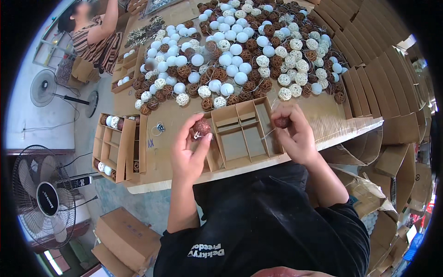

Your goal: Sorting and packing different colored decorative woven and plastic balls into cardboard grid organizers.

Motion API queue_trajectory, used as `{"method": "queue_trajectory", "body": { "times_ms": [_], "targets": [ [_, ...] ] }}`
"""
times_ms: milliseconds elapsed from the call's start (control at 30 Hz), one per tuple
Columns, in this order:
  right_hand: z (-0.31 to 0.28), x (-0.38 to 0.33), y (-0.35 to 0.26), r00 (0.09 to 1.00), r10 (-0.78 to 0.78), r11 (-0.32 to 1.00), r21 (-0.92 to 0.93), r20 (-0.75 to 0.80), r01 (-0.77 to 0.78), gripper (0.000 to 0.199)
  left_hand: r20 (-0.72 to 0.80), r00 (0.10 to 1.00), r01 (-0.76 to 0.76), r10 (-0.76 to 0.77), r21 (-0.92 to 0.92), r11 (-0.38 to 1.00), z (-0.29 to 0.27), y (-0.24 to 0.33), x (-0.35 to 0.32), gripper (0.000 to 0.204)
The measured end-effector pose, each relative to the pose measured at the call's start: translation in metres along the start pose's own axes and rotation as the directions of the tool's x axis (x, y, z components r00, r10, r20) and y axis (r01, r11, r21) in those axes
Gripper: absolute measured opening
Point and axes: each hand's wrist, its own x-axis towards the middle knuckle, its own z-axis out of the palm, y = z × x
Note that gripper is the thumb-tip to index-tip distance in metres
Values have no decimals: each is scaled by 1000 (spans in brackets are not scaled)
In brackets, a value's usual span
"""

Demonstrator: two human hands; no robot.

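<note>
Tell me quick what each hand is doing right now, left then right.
Left hand: closed, holding a glittery reddish-brown ball.
Right hand: closed, holding a dark reddish-brown ball.

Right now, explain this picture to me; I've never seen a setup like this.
There is no machine here: a person works with two bare hands. The picture comes from a wide fisheye camera worn on the person's head, looking down, so straight edges bend toward the rim. Across the far part of the table lie many white, cream and brown balls. Nearer the person is a divided cardboard box, with a hand at either side. The left hand holds a glittery reddish-brown ball in its fingers; the right hand holds a dark reddish ball.
</note>
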Motion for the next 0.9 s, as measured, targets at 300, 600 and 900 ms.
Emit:
{"method": "queue_trajectory", "body": {
  "times_ms": [300, 600, 900],
  "targets": [
    [-1, -26, 16, 945, -293, 824, -464, 142, 325, 31, -34, 981, 185, -189, -103, 977, -25, -12, -13, 46],
    [-14, -27, 24, 858, -309, 654, -564, 410, 505, 26, 66, 986, 141, -154, 170, 975, -36, -20, 5, 31],
    [19, -26, -1, 965, 152, 584, -808, 213, 86, 19, 119, 976, 102, -180, 478, 872, -14, -22, 23, 28]
  ]
}}
